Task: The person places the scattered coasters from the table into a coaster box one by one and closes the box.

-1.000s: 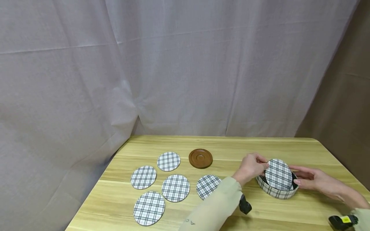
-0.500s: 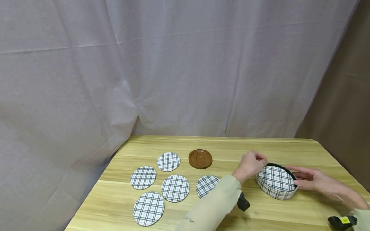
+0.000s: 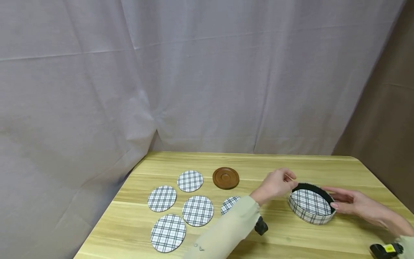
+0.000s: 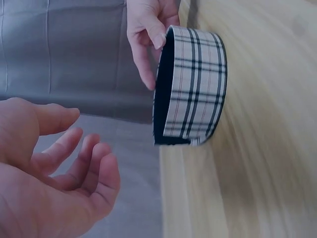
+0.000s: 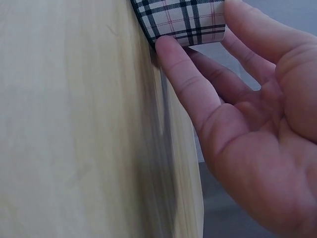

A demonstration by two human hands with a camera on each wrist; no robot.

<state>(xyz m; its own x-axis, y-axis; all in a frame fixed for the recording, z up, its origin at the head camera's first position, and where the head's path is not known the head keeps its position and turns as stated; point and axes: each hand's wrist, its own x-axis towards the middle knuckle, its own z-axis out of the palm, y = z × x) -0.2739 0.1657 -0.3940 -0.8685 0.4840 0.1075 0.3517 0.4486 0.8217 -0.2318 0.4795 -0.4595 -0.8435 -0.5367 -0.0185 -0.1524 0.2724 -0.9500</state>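
A round plaid box (image 3: pixel 311 217) with a dark lining stands lidless on the table at the right in the head view. Inside it a plaid coaster (image 3: pixel 312 201) lies flat, below the rim. My right hand (image 3: pixel 359 207) holds the box's right side, thumb at the rim and fingers along the outer wall. In the right wrist view, the index finger (image 5: pixel 185 74) touches the wall's lower edge. My left hand (image 3: pixel 276 183) is at the box's left, fingers loosely bent around nothing. From the left wrist, that hand (image 4: pixel 54 168) shows apart from the box wall (image 4: pixel 195 84).
Several plaid coasters lie spread on the left half of the wooden table (image 3: pixel 129 223), among them a front one (image 3: pixel 168 233) and a back one (image 3: pixel 190 180). A brown round wooden coaster (image 3: pixel 225 178) lies behind them. My left sleeve (image 3: pixel 223 230) partly covers one plaid coaster (image 3: pixel 229 205).
The coaster that my left hand held tilted at the box has dropped flat inside and sunk lower. My left hand has let go and drawn slightly left. The right hand stays at the box.
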